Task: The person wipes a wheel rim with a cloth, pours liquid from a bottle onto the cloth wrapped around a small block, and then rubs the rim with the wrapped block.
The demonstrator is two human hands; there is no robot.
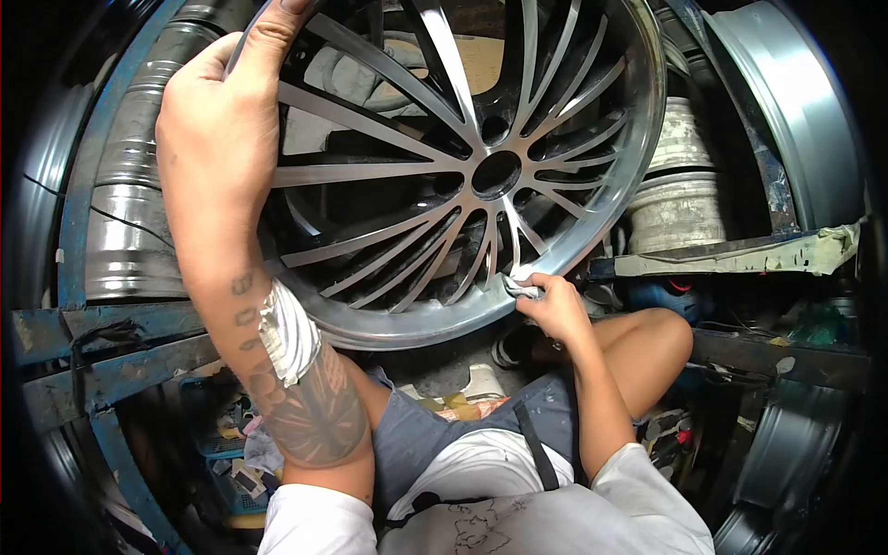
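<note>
A large multi-spoke alloy wheel rim [435,324] tilts up in front of me over my legs, its spokes bright and machined with dark gaps between them. My left hand [222,106] grips its upper left edge, thumb on the near side; the other fingers are mostly hidden. At the lower right lip, my right hand [558,310] pinches a small folded grey cloth [521,289] and presses it against the metal. Whether this piece is cloth or abrasive paper is hard to tell.
Blue metal racks [79,231] hold stacked wheel rims [134,240] on my left. More rims [680,213] stand on the right, beside a shelf edge covered in pale tape [740,254]. A blue basket with small items [242,476] sits low on the left.
</note>
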